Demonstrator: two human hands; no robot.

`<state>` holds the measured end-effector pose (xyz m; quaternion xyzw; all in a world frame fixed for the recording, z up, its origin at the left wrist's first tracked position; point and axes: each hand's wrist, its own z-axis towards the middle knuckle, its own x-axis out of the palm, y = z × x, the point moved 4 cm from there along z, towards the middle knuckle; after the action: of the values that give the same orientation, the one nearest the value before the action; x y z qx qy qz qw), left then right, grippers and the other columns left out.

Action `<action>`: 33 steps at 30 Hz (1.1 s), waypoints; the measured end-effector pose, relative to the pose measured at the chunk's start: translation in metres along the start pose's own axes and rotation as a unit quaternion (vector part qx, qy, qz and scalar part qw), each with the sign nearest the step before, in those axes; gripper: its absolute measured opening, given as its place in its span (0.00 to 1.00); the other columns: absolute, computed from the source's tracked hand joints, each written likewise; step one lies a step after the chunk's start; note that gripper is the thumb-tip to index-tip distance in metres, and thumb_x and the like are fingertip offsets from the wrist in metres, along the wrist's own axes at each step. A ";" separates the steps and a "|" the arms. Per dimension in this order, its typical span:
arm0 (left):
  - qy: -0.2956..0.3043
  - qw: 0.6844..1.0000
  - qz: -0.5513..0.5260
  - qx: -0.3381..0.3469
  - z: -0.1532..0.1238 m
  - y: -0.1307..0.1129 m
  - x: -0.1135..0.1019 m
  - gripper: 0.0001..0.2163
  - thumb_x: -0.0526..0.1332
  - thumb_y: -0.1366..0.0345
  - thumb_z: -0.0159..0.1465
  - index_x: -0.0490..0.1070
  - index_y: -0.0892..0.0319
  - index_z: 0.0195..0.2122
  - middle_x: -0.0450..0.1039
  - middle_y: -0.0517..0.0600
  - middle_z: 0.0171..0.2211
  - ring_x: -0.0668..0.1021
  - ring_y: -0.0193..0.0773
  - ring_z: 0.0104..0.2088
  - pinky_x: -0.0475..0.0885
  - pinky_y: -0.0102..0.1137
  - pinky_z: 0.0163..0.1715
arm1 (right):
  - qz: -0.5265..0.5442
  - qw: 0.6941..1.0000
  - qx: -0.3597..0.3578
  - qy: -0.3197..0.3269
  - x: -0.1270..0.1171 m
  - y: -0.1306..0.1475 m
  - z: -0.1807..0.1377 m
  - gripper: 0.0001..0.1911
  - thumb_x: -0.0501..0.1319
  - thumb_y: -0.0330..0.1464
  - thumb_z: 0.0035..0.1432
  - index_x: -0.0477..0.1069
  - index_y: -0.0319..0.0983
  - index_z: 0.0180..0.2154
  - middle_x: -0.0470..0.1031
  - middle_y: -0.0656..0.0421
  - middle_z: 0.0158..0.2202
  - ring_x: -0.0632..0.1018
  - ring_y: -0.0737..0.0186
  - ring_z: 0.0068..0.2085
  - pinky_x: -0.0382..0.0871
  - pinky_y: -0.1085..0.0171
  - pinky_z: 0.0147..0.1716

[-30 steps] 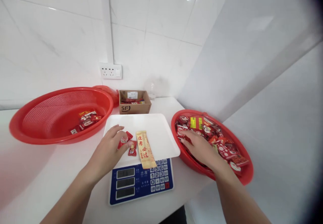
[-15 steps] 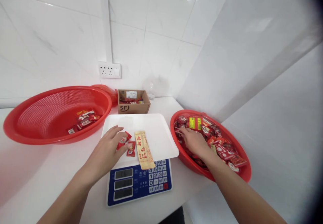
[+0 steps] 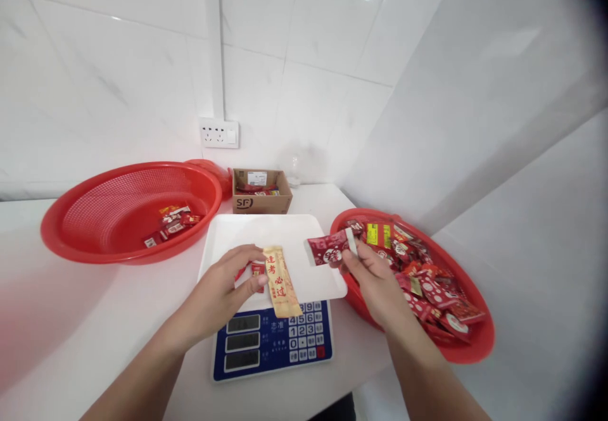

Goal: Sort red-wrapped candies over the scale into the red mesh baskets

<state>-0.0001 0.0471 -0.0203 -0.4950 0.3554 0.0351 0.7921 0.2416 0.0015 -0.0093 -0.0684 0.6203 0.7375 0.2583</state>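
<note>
My right hand point(image 3: 377, 275) pinches a dark red snack packet point(image 3: 330, 248) by its pale end, over the right side of the white scale tray point(image 3: 304, 225). My left hand point(image 3: 225, 291) is above the tray's left part, thumb and fingers apart. Its fingertips are beside a long yellow packet point(image 3: 282, 282) with red characters; I cannot tell if they touch it. Between thumb and fingers a small red packet point(image 3: 257, 276) shows on the tray. Part of another red wrapper is mostly hidden behind the fingers. Below the tray is the scale's blue keypad panel point(image 3: 280, 339).
To the right, a red plastic basket point(image 3: 484, 339) is full of red snack packets. A larger red basket point(image 3: 71, 218) at left holds several packets. Behind the scale stand a cardboard box point(image 3: 263, 204) with packets and a red bag point(image 3: 211, 171). The wall has a socket point(image 3: 219, 133).
My right hand has come up out of the right basket and left to the tray, now with a dark red packet. My left hand has shifted slightly right, closer to the yellow packet.
</note>
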 end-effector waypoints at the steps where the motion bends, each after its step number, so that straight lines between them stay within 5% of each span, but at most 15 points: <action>1: 0.014 0.999 -0.033 -0.008 -0.001 -0.004 0.001 0.13 0.54 0.56 0.65 0.68 0.54 0.48 0.71 0.52 0.48 0.73 0.43 0.47 0.70 0.37 0.46 | 0.028 0.999 0.002 0.023 0.010 0.006 -0.005 0.13 0.54 0.42 0.59 0.68 0.41 0.32 0.72 0.61 0.27 0.72 0.63 0.29 0.68 0.66 0.31; 8: 0.061 0.968 -0.241 -0.019 -0.006 -0.021 0.009 0.15 0.52 0.56 0.66 0.73 0.59 0.42 0.75 0.51 0.39 0.74 0.38 0.38 0.68 0.32 0.42 | 0.188 0.971 0.023 0.149 0.063 0.033 -0.031 0.15 0.56 0.45 0.60 0.70 0.41 0.38 0.73 0.60 0.28 0.74 0.63 0.30 0.70 0.65 0.31; 13: 0.087 0.915 -0.389 -0.056 -0.011 -0.022 0.014 0.16 0.54 0.54 0.66 0.75 0.59 0.41 0.76 0.50 0.36 0.74 0.38 0.37 0.68 0.32 0.42 | 0.275 0.934 -0.025 0.228 0.076 0.043 -0.035 0.27 0.63 0.47 0.53 0.66 0.44 0.52 0.74 0.54 0.46 0.74 0.54 0.49 0.68 0.54 0.49; 17: 0.118 0.886 -0.442 -0.070 -0.016 -0.022 0.021 0.17 0.55 0.52 0.64 0.76 0.59 0.39 0.76 0.50 0.33 0.75 0.38 0.36 0.68 0.34 0.42 | 0.292 0.931 -0.055 0.212 0.079 0.048 -0.034 0.30 0.66 0.49 0.48 0.67 0.45 0.50 0.73 0.54 0.49 0.69 0.50 0.56 0.62 0.49 0.55; 22: 0.138 0.865 -0.478 -0.066 -0.018 -0.022 0.026 0.19 0.56 0.49 0.63 0.76 0.61 0.37 0.73 0.50 0.29 0.73 0.35 0.30 0.68 0.32 0.36 | 0.286 0.942 -0.023 0.173 0.080 0.050 -0.037 0.27 0.68 0.49 0.44 0.70 0.43 0.43 0.75 0.54 0.43 0.76 0.51 0.44 0.74 0.55 0.38; 26: 0.141 0.842 -0.517 -0.061 -0.018 -0.023 0.029 0.19 0.59 0.49 0.60 0.76 0.62 0.34 0.70 0.49 0.26 0.71 0.32 0.27 0.67 0.28 0.31 | 0.312 0.932 -0.030 0.180 0.081 0.052 -0.041 0.22 0.70 0.41 0.47 0.67 0.44 0.42 0.74 0.62 0.29 0.75 0.64 0.27 0.70 0.66 0.24; 29: 0.150 0.824 -0.543 -0.063 -0.017 -0.026 0.033 0.19 0.60 0.48 0.59 0.76 0.62 0.32 0.70 0.49 0.24 0.70 0.33 0.27 0.67 0.27 0.29 | 0.329 0.924 -0.042 0.188 0.083 0.053 -0.042 0.19 0.70 0.37 0.48 0.67 0.44 0.41 0.68 0.67 0.22 0.71 0.68 0.22 0.67 0.68 0.22; 33: 0.138 0.824 -0.546 -0.068 -0.015 -0.027 0.033 0.18 0.60 0.49 0.60 0.76 0.62 0.33 0.71 0.49 0.25 0.71 0.32 0.27 0.66 0.27 0.30 | 0.297 0.937 -0.040 0.181 0.081 0.052 -0.040 0.18 0.68 0.40 0.50 0.68 0.44 0.42 0.73 0.63 0.31 0.75 0.66 0.28 0.71 0.67 0.27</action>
<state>0.0271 0.0119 -0.0233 -0.6607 0.1299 -0.4474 0.5886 0.1394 -0.0175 -0.0063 -0.0234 0.6186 0.7800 -0.0915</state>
